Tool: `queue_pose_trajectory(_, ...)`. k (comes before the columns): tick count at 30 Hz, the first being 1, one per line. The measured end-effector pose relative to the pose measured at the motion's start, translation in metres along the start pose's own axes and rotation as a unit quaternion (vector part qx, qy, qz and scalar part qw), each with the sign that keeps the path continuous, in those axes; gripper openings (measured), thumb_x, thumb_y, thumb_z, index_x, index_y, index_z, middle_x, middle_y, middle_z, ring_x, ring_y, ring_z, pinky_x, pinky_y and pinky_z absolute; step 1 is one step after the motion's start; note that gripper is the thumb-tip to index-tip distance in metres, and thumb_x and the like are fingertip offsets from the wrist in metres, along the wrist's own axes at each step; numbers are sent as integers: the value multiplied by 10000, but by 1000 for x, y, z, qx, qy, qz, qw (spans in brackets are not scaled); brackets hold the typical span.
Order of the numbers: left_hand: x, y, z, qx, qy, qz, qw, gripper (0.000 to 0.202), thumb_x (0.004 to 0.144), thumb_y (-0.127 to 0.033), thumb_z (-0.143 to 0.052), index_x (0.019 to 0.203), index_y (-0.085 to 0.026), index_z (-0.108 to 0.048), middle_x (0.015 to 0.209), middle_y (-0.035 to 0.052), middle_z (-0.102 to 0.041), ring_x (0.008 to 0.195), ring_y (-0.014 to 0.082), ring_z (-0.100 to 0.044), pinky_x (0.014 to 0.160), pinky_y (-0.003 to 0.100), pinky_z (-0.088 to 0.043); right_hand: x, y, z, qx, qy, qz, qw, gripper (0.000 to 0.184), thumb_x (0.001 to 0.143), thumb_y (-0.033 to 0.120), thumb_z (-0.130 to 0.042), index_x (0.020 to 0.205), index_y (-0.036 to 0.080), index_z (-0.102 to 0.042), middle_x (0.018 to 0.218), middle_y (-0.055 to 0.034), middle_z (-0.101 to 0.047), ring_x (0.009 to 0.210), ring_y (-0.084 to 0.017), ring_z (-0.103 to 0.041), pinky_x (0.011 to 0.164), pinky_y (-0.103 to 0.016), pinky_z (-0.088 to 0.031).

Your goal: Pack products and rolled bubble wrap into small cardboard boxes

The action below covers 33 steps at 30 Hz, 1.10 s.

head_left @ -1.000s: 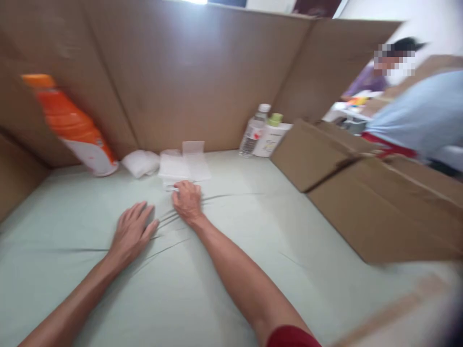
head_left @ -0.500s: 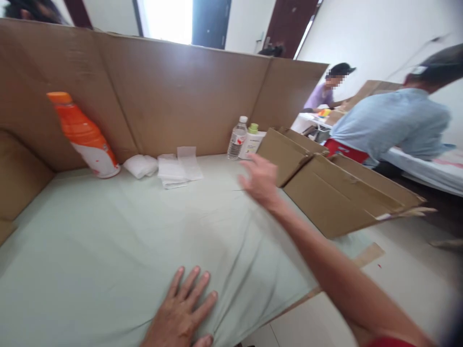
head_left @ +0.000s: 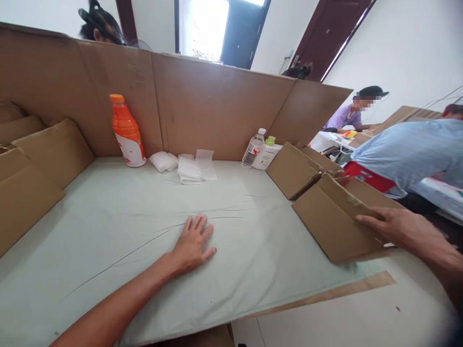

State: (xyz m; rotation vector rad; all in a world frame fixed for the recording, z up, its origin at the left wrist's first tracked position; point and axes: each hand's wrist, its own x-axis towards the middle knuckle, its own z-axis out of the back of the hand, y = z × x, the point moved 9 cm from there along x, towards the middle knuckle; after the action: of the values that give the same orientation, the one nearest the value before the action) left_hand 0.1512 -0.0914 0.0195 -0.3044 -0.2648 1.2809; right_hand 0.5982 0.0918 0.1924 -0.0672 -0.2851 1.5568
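flap [head_left: 334, 226] now under my right hand

the flap, a brown cardboard panel, lies tilted at the right edge of the sheet [head_left: 108, 217], just in front of a second panel [head_left: 292, 171] of the same kind. a second ago my right hand [head_left: 394, 226] was at the back, on the folded wipes [head_left: 197, 168]. half a second ago it was in the air, swinging right. now it rests on the flap's near right corner, fingers stretched out over the top face. i cannot tell whether the thumb pinches from underneath, so i won't call it a grip. as i read it, the work has moved from the wipes to the cardboard, and the wipes sit untouched where they were.

my left hand [head_left: 193, 243] has stayed on the pale green sheet throughout. it lies flat with the palm down and the fingers spread and relaxed, holding nothing. faint creases run away from it across the cloth.

along the back wall [head_left: 217, 111] stand an orange bottle [head_left: 127, 132], a white wad [head_left: 163, 161] beside the wipes, a water bottle [head_left: 253, 152] and a lotion bottle [head_left: 267, 153] touching it.

a person in a blue shirt [head_left: 408, 149] leans in just beyond the flap, close to my right hand. another sits further off, and a head shows above the wall.
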Motion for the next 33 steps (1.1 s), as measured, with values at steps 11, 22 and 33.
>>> queue_pose_trajectory(11,-105,-114,-67,-189,-52,-285,938,300,985,-437,-513,1186,-302,-689,1069,24,-786,1059,172,-716,1033,298,-506,-153,255,108,226,-10,307,924,299,895,443,-496,692,299,-663,712,-58,-727,656,-225,-654,656,-374,-457)
queue_pose_trajectory(22,-175,126,78,-340,-374,242,828,882,783,-390,-720,1551,-268,-302,1567,140,-436,1376,316,-504,1095,477,-469,-194,214,35,453,-57,200,867,368,845,511,-683,1192,388,-682,1061,-47,-780,882,-266,-750,784,-424,-617)
queue_pose_trajectory(33,-122,113,43,-447,-308,232,807,558,694,-346,-685,1205,-152,-574,1127,123,-695,1077,310,-665,918,407,-552,-190,318,-37,567,59,203,796,541,826,489,-681,1316,274,-603,1346,-124,-648,1282,-371,-582,1019,-541,-531)
